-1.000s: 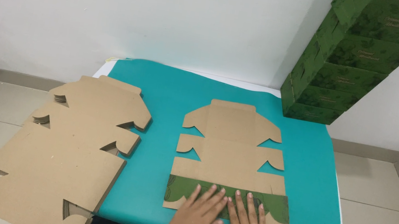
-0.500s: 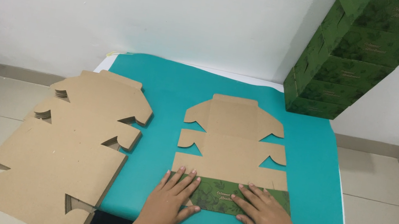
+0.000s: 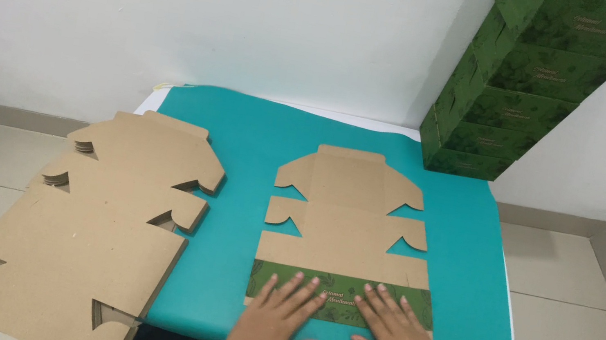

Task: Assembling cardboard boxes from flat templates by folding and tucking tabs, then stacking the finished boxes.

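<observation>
While the left hand [image 3: 277, 319] and right hand [image 3: 396, 336] press flat, fingers spread, the brown box blank [image 3: 348, 232] shows its folded green flap [image 3: 341, 298]

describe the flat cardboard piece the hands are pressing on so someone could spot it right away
On the teal table cover, look at the middle, right of the stack of cardboard blanks hanging over its left edge. The single flat box blank lies alone there, its near flap folded over green side up, under the left hand and right hand.
</observation>
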